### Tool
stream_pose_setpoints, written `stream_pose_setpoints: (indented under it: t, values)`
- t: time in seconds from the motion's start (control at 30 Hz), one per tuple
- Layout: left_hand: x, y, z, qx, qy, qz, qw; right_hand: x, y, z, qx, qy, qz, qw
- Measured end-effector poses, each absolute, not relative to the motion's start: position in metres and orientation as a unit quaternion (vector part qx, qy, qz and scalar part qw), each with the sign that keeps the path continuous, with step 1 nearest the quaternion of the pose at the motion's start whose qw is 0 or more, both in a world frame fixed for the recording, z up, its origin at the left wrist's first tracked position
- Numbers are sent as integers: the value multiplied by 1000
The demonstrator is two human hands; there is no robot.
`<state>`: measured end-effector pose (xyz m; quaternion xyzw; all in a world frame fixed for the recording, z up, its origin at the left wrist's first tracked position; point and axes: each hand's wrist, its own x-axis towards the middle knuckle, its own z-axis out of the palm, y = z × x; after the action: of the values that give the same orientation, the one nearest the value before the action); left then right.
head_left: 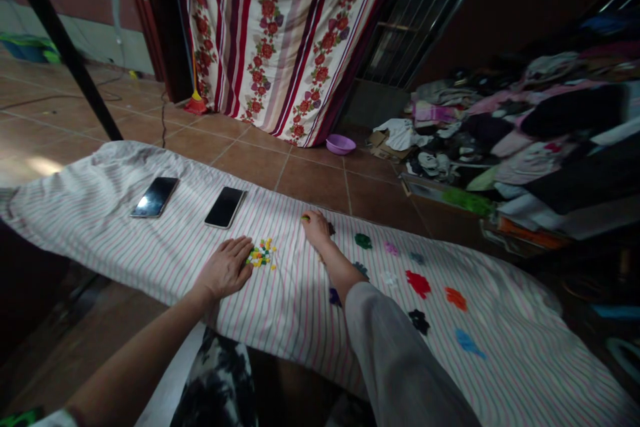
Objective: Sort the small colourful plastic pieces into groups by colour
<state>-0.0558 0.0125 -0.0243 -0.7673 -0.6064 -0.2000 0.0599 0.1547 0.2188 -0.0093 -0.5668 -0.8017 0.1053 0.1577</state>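
Note:
My left hand lies flat on the striped cloth, fingers stretched out against a mixed pile of small yellow, green and orange pieces. To the right of that pile, my right hand is closed in a pinch, with a small yellow-green piece showing at its fingertips. A brown pile is partly hidden behind this hand. Sorted by colour, further piles lie to the right, among them dark green, red, black and blue. My right forearm partly covers a purple pile.
Two phones rest on the cloth at left. Beyond the far edge are a tiled floor, a purple basin and a floral curtain. Heaped clothes fill the right side. A dark pole slants at upper left.

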Motion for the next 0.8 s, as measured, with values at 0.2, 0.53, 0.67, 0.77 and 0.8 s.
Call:
stream_pose_setpoints:
  t: [0.2, 0.53, 0.67, 0.77, 0.8]
  values:
    - [-56, 12, -25, -767, -606, -206, 54, 157, 224, -13, -557, -803, 120, 173]
    - [-56, 12, -24, -767, -607, -201, 59, 158, 224, -19, -572, -782, 127, 212]
    - [-55, 12, -23, -766, -609, -197, 55, 158, 223, -20, -562, -788, 121, 222]
    - [-55, 12, -24, -765, -606, -210, 54, 156, 223, -20, -561, -787, 119, 228]
    - [-55, 12, -24, -765, -605, -213, 54, 155, 223, -20, -561, -787, 120, 228]
